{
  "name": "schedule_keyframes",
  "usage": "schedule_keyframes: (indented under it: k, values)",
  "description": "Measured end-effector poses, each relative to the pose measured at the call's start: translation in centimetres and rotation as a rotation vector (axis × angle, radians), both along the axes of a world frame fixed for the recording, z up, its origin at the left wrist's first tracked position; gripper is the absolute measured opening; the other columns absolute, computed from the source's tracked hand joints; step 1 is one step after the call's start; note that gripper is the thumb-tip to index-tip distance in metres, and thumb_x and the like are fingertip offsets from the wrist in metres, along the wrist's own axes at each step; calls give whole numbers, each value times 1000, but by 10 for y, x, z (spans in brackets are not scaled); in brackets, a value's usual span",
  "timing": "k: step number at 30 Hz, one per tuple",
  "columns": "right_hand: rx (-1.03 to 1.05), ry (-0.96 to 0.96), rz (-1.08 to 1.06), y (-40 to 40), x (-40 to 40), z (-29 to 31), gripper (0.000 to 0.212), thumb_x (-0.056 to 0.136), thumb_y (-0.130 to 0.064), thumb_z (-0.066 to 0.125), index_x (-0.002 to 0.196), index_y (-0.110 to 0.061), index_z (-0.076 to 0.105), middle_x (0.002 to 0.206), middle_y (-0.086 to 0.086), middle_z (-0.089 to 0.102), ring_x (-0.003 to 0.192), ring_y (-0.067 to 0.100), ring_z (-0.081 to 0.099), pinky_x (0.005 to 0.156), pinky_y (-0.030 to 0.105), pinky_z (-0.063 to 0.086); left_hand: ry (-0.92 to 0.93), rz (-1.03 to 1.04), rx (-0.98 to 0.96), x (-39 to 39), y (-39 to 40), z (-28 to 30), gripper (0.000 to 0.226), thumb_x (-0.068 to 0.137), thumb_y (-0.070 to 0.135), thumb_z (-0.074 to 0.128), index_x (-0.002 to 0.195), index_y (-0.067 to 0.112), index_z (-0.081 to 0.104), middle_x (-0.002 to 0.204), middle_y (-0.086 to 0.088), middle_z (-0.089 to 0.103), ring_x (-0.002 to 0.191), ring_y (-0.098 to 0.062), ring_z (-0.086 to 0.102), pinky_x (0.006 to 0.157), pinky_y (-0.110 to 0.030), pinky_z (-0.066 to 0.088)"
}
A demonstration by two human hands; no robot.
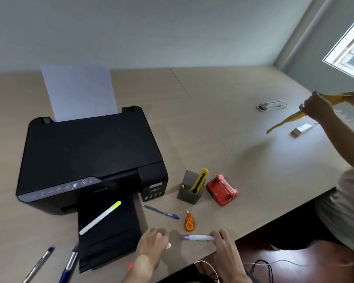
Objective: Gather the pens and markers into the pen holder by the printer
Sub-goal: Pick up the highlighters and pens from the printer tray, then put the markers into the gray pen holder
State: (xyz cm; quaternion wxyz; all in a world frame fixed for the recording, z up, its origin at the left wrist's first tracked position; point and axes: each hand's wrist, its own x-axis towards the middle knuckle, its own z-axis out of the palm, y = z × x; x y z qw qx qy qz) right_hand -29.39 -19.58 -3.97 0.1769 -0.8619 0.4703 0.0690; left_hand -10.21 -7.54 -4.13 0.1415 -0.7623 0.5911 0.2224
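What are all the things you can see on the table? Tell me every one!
black inkjet printer: 1, left; white paper upright behind
yellow-tipped white highlighter: 1, on printer's output tray
grey square pen holder: 1, right of printer, holding yellow utility knife
red stapler: 1, right of holder
blue pen: 1, before holder
orange correction tape: 1, near front
dark pens: 2, bottom left
white devices: 2, far right
purple-tipped white marker: 1, in right hand
left hand: beside tray
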Motion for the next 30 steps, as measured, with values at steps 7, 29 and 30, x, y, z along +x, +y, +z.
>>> schedule_keyframes:
  k: [7,29,30]
  values:
    - [-123,-208,-16,-26,24,25,44,81,15,42,110,-16,53,106,4,54,85,26,54,78,28,39,201,66,-50,5,-8,14,30,101,13,42,130,8,48,128,-16,59,119,-34,57,102,-41,43]
    - [-167,-291,-49,-100,90,86,39,92,-15,56,129,-20,43,132,4,55,120,25,52,103,36,39,558,466,-803,43,-123,127,11,105,21,39,110,20,49,87,0,72,85,-11,68,77,-36,59]
    - [-160,-304,-65,-98,90,85,38,93,-16,55,128,-20,44,131,4,55,119,24,53,101,34,39,531,427,-772,42,-123,123,12,105,21,41,110,19,51,88,0,72,85,-12,69,77,-37,59]
